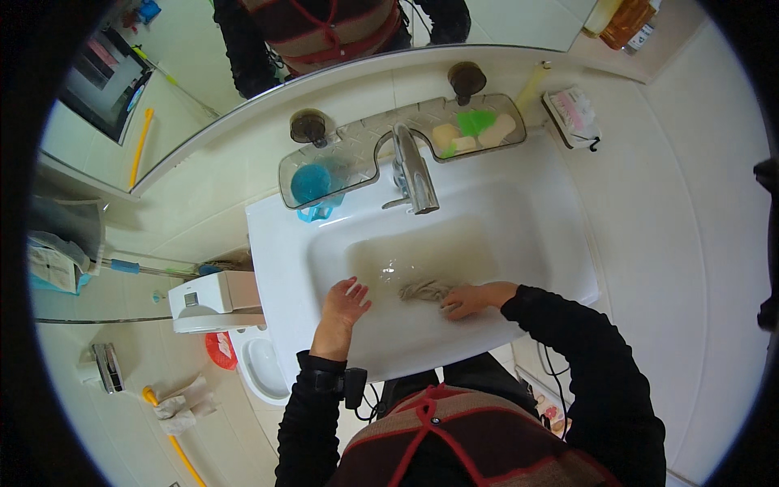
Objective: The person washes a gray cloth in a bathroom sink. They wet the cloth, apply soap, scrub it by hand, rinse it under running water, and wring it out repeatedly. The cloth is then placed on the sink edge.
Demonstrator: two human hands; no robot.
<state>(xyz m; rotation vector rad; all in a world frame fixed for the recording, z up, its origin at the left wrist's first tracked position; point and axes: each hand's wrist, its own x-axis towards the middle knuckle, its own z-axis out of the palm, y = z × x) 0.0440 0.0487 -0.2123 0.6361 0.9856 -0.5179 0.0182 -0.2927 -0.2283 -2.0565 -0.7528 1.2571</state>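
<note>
A white sink (527, 235) holds cloudy, greyish water. In the water lies a wet, crumpled grey-beige cloth (423, 290). My right hand (466, 301) reaches in from the right, its fingers closed on the right end of the cloth. Over the left side of the basin hovers my left hand (346, 304), with its fingers apart and nothing in them. A chrome faucet (415, 180) rises at the back, and no stream shows from its spout.
A clear grey shelf (365, 130) behind the faucet carries a blue cup (311, 183), soap pieces and a green item (476, 122). A mirror (503, 24) hangs above. At left are a toilet (264, 365) and a red-rimmed bin (220, 350). A soap rack (573, 118) is on the right wall.
</note>
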